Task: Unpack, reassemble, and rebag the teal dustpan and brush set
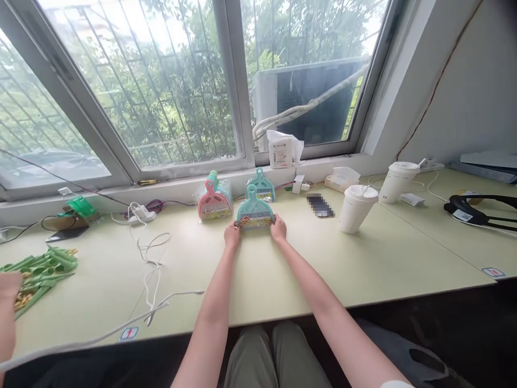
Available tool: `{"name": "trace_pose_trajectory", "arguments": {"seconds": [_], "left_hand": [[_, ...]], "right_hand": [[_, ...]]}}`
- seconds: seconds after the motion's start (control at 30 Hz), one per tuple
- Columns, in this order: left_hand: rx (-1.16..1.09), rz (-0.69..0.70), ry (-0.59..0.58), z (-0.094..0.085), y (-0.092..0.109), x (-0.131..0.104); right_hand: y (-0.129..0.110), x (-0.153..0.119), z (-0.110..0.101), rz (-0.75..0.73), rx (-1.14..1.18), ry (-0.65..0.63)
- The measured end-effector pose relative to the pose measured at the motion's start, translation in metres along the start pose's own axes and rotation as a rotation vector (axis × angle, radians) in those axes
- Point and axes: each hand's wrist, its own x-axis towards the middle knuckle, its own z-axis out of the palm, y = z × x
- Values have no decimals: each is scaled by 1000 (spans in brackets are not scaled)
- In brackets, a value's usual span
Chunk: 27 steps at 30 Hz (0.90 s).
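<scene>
A teal mini dustpan-and-brush set (255,209) in clear packaging stands upright on the table. My left hand (231,234) is closed on its lower left edge, and my right hand (278,228) grips the lower right edge. Just behind it is another teal dustpan set (263,186), partly covered by the one I hold. To the left stands a row of packed dustpan sets (215,202), a pink one in front and several teal handles showing behind it.
White cups with straws (357,210) stand to the right, near a phone (320,206). A tissue pack (281,152) rests on the sill. White cables (153,269) trail over the table at left. Another person's hand (9,284) is beside green leaves (48,266). A black headset (468,211) lies far right.
</scene>
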Motion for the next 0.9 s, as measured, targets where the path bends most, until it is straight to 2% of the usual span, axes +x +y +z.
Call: {"name": "trace_pose_trajectory", "arguments": {"seconds": [0.17, 0.3, 0.43, 0.53, 0.67, 0.9], "left_hand": [[-29, 97, 47, 29, 5, 53], [26, 178, 100, 57, 10, 105], [-19, 245, 188, 85, 13, 160], [-91, 262, 177, 101, 13, 195], [-142, 265, 140, 109, 15, 215], [-224, 176, 209, 114, 20, 218]], "right_hand": [[7, 50, 15, 4, -104, 111], [14, 92, 28, 83, -232, 111], [23, 135, 48, 111, -289, 133], [30, 164, 65, 101, -267, 155], [33, 189, 78, 119, -273, 80], [38, 200, 82, 190, -209, 108]]}}
